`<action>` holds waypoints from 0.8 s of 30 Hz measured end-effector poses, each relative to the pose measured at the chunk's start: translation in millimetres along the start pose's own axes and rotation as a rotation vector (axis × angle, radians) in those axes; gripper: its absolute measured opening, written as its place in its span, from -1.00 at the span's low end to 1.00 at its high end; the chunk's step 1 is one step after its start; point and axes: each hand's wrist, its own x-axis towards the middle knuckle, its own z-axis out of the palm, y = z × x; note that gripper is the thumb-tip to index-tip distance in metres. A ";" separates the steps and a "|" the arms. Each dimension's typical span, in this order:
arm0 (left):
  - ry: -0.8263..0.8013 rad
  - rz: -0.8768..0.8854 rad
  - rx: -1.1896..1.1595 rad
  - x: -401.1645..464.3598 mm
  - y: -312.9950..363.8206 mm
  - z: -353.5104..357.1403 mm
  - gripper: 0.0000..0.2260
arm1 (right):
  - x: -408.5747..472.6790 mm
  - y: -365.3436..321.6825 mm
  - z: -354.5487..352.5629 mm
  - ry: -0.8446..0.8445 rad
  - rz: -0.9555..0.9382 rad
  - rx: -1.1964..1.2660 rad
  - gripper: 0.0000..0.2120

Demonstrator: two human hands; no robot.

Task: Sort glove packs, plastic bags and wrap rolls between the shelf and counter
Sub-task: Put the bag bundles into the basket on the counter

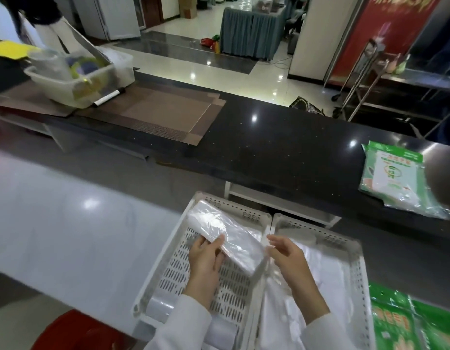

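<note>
Left hand (203, 258) grip on wrap roll (226, 233), right hand (289, 258) just beside

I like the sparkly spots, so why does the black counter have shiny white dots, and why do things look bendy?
In the head view, ceiling lights bounce off the glossy black counter and the floor as white glare dots; the wide-angle lens curves straight edges near the borders; the green glove pack and the corners look slightly blurred.

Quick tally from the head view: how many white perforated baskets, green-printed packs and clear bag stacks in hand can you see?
White perforated baskets: 2, the left basket and the right basket.
Green-printed packs: at least 2, the counter pack and the pack pile at bottom right, whose number is unclear.
Clear bag stacks in hand: 1, the bag stack in the left hand.
Total: at least 5.
</note>
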 end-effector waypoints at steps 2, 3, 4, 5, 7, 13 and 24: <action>0.039 -0.012 -0.060 8.7 -0.3 6.5 -0.55 | 4.2 -0.1 -4.9 0.036 -0.008 -0.016 -0.78; 0.060 -0.021 -0.087 12.8 -0.5 10.7 -0.57 | 6.2 0.0 -7.8 0.051 -0.007 -0.014 -0.79; 0.081 -0.029 -0.113 16.4 -0.9 14.8 -0.58 | 7.9 0.1 -10.6 0.065 -0.006 -0.007 -0.80; 0.098 -0.033 -0.138 19.8 -1.7 18.9 -0.58 | 9.4 0.0 -12.9 0.080 -0.004 0.001 -0.81; 0.117 -0.031 -0.170 26.2 -4.1 26.0 -0.55 | 12.3 0.0 -16.2 0.103 -0.001 0.009 -0.82; 0.232 -0.051 -0.196 46.4 -13.9 37.2 -0.49 | 21.4 4.0 -23.9 0.128 0.027 0.012 -0.81; 0.321 0.065 -0.116 61.0 -33.5 45.1 -0.41 | 39.9 2.1 -24.2 0.103 0.053 0.057 -0.83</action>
